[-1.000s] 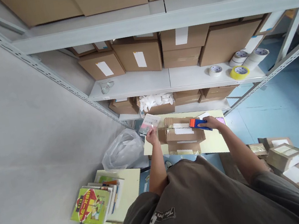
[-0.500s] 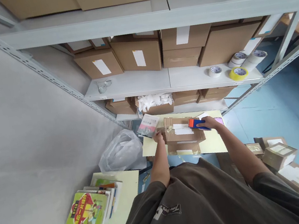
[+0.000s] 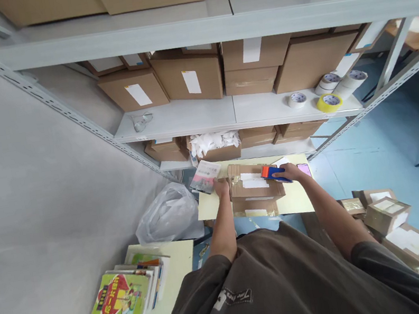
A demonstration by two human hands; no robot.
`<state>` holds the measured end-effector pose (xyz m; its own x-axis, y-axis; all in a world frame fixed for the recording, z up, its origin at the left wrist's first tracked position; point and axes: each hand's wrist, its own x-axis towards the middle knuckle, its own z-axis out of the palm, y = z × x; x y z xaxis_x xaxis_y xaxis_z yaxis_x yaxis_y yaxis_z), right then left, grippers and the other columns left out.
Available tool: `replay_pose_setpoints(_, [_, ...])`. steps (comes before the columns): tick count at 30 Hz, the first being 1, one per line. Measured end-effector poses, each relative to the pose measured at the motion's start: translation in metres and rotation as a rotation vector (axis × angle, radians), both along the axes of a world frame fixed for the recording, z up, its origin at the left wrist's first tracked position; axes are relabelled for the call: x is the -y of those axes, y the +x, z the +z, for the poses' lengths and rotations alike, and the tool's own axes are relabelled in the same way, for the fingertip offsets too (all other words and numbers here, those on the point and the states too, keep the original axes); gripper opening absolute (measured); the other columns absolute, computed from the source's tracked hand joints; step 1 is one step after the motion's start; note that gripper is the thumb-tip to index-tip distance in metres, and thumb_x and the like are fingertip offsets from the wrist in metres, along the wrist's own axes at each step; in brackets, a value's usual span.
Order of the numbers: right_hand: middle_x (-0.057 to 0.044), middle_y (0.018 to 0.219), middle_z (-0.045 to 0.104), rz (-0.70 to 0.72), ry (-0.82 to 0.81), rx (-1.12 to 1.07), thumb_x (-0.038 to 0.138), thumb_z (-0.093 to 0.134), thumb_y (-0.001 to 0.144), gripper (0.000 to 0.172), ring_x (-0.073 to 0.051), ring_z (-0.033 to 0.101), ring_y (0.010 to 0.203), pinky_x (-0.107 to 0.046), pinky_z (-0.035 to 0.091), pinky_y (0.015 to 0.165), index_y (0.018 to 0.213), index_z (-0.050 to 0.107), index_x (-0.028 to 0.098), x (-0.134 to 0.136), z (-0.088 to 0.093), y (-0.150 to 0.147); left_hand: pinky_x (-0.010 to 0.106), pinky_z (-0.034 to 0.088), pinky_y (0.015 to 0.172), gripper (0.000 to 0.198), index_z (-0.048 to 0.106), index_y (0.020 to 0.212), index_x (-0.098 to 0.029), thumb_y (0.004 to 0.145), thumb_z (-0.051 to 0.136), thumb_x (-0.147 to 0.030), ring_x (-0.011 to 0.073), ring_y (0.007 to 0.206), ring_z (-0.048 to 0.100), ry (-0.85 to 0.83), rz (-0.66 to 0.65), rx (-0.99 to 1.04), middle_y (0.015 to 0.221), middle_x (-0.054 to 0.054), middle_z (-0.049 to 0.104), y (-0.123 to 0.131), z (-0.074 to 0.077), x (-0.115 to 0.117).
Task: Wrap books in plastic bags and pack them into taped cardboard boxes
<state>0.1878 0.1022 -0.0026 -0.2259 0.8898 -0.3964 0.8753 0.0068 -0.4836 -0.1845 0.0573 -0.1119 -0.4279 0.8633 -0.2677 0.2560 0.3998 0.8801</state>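
Note:
A cardboard box (image 3: 239,189) with white paper labels (image 3: 254,180) on its top lies on a pale yellow table (image 3: 299,198). My right hand (image 3: 289,171) grips a blue tape dispenser (image 3: 276,173) with an orange front end, held over the right part of the box top. At the box's left end, my left hand (image 3: 221,187) is closed on the side flap; its fingertips are partly hidden. Beside that hand lies a printed booklet or packet (image 3: 205,176) in grey and pink. A phone (image 3: 303,169) rests by my right wrist.
Shelves (image 3: 187,120) beyond the table hold cardboard boxes and tape rolls (image 3: 297,100). A clear plastic bag (image 3: 169,214) stands left of the table. Books (image 3: 122,297) are stacked on a second table at lower left. More boxes (image 3: 388,215) sit on the floor at right.
My left hand has moved slightly up and away from me along the flap. The tape dispenser stays over the box in my right hand. The whole view has shifted a little.

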Motion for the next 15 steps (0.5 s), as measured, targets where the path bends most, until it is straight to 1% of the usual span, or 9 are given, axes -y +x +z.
replay_pose_setpoints(1, [-0.005,0.073,0.07,0.003,0.005,-0.004,0.079,0.074,0.074,0.057,-0.023,0.064,0.071,-0.03,0.041,0.063,0.069,0.064,0.023,0.0,0.0,0.0,0.04,0.051,0.1,0.043,0.068,0.127,-0.017,0.096,0.066,-0.047,0.0309,0.119,0.072,0.001,-0.01,-0.016,0.121,0.02,0.078,0.002,0.002,-0.003])
replay_pose_setpoints(3, [-0.005,0.073,0.071,0.006,0.019,-0.002,0.079,0.075,0.074,0.056,-0.023,0.065,0.071,-0.03,0.041,0.063,0.068,0.065,0.023,0.0,-0.001,0.0,0.037,0.049,0.102,0.05,0.065,0.136,-0.018,0.095,0.071,-0.046,0.0291,0.12,0.071,-0.013,-0.08,-0.02,0.124,0.017,0.078,0.009,0.006,-0.006])
replay_pose_setpoints(5, [-0.006,0.073,0.072,0.006,0.029,0.013,0.08,0.076,0.074,0.058,-0.024,0.065,0.072,-0.03,0.041,0.063,0.068,0.065,0.023,0.0,-0.001,-0.002,0.036,0.049,0.101,0.057,0.062,0.143,-0.016,0.094,0.075,-0.043,0.0296,0.117,0.072,-0.022,-0.173,-0.009,0.125,0.016,0.078,0.017,0.008,-0.006])
replay_pose_setpoints(6, [-0.007,0.074,0.072,0.007,0.028,0.022,0.08,0.076,0.074,0.058,-0.024,0.066,0.072,-0.03,0.041,0.063,0.068,0.066,0.023,0.0,0.0,-0.003,0.036,0.048,0.101,0.059,0.06,0.146,-0.016,0.095,0.075,-0.041,0.0303,0.117,0.072,-0.031,-0.196,-0.011,0.126,0.016,0.078,0.02,0.009,-0.006])
replay_pose_setpoints(9, [-0.009,0.08,0.075,0.027,0.012,0.036,0.078,0.078,0.075,0.056,-0.025,0.068,0.075,-0.03,0.041,0.064,0.075,0.07,0.023,0.0,0.003,-0.008,0.037,0.049,0.103,0.06,0.055,0.153,-0.017,0.099,0.068,-0.04,0.0312,0.121,0.072,-0.069,-0.207,-0.078,0.132,0.016,0.076,0.026,0.008,-0.006])
replay_pose_setpoints(11, [-0.009,0.085,0.077,0.051,-0.016,0.047,0.076,0.078,0.078,0.055,-0.025,0.069,0.078,-0.03,0.042,0.065,0.081,0.073,0.022,0.0,0.005,-0.007,0.037,0.05,0.105,0.061,0.053,0.156,-0.018,0.101,0.064,-0.041,0.031,0.124,0.071,-0.104,-0.236,-0.131,0.135,0.016,0.075,0.027,0.008,-0.008])
replay_pose_setpoints(13, [-0.01,0.089,0.077,0.064,-0.043,0.078,0.075,0.077,0.08,0.054,-0.025,0.07,0.081,-0.029,0.042,0.066,0.085,0.074,0.021,-0.001,0.008,0.003,0.038,0.051,0.106,0.061,0.052,0.157,-0.016,0.103,0.061,-0.043,0.0312,0.125,0.071,-0.125,-0.264,-0.167,0.136,0.017,0.075,0.025,0.007,-0.01])
replay_pose_setpoints(15, [-0.011,0.09,0.077,0.049,-0.062,0.125,0.075,0.077,0.08,0.055,-0.026,0.07,0.083,-0.029,0.041,0.067,0.088,0.074,0.02,0.0,0.008,0.024,0.038,0.051,0.107,0.061,0.052,0.157,-0.014,0.103,0.059,-0.043,0.0317,0.126,0.071,-0.121,-0.279,-0.188,0.137,0.018,0.074,0.024,0.005,-0.011])
